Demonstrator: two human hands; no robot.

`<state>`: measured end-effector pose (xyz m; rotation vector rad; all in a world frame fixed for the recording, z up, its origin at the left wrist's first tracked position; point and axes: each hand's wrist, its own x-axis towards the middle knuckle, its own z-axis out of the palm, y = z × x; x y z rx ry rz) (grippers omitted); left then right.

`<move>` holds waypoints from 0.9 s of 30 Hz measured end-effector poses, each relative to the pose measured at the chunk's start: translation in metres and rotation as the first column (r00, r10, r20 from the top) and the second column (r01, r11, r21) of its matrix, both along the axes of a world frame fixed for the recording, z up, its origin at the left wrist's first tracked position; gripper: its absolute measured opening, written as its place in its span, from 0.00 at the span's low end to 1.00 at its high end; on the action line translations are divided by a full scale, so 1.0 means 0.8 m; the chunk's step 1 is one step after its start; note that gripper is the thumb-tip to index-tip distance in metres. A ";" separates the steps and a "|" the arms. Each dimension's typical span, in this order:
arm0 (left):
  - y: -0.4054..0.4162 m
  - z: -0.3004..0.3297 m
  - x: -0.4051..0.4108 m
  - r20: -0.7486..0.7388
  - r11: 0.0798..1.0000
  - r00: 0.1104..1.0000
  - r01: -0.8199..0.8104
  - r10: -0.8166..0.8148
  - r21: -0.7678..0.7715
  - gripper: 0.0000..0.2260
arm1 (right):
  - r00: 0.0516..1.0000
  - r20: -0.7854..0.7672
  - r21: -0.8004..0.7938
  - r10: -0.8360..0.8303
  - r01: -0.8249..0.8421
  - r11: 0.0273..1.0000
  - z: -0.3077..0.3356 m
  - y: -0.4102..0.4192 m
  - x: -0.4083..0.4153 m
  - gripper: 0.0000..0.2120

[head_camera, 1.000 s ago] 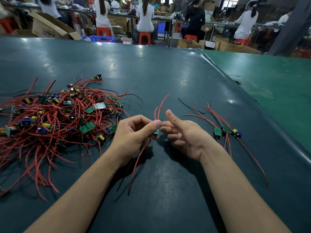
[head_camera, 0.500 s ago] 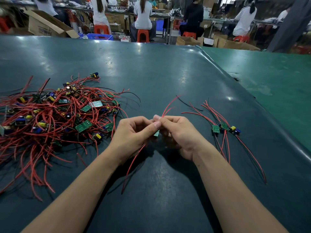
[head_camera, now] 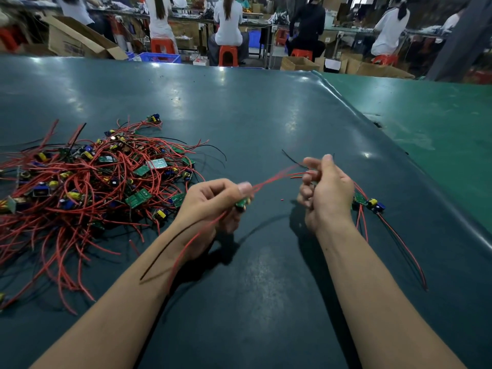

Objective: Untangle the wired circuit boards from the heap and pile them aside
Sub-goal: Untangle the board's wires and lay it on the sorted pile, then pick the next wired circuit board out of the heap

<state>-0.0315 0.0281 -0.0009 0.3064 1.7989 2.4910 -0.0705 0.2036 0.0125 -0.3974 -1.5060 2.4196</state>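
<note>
A tangled heap of small green circuit boards with red and black wires (head_camera: 90,187) lies on the left of the dark green table. My left hand (head_camera: 213,203) pinches one small green board (head_camera: 242,202) above the table, and its red and black wires trail back over my left forearm. My right hand (head_camera: 326,191) has its fingers curled round the far ends of that board's red wires (head_camera: 274,177), stretched out to the right. A small pile of sorted boards with wires (head_camera: 368,202) lies just right of my right hand, partly hidden behind it.
The dark mat (head_camera: 239,115) ends at a raised edge on the right, where a lighter green surface (head_camera: 426,123) begins. A tiny red scrap (head_camera: 281,200) lies between my hands. Beyond the table, people sit on orange stools among cardboard boxes (head_camera: 80,41).
My hands were together on the board; now the right hand has slid out to the right along the red wires, pulling them straight. The left hand still holds the board.
</note>
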 end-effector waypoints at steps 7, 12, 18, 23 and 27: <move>0.002 -0.001 -0.008 -0.019 0.979 0.979 -0.203 0.203 0.016 0.10 | 0.718 0.254 0.344 0.648 -0.693 0.634 -0.003 -0.031 0.030 0.23; 0.000 -0.003 -0.005 -0.012 0.991 0.996 -0.086 0.086 -0.099 0.14 | 0.681 0.172 0.362 0.711 -0.715 0.598 -0.002 -0.030 0.033 0.16; -0.005 0.003 -0.006 0.077 0.998 0.997 0.003 -0.008 0.063 0.14 | 0.975 -0.037 0.298 0.219 -0.199 0.934 0.000 -0.019 0.015 0.16; -0.014 0.007 -0.012 0.135 0.957 0.974 -0.208 0.184 0.200 0.10 | 0.960 -0.121 0.092 -0.254 0.266 0.960 0.004 -0.007 0.008 0.12; -0.010 0.006 -0.010 0.109 0.950 0.963 -0.261 0.245 0.172 0.08 | 0.948 0.053 -0.173 -0.312 0.317 0.933 -0.003 -0.003 0.010 0.14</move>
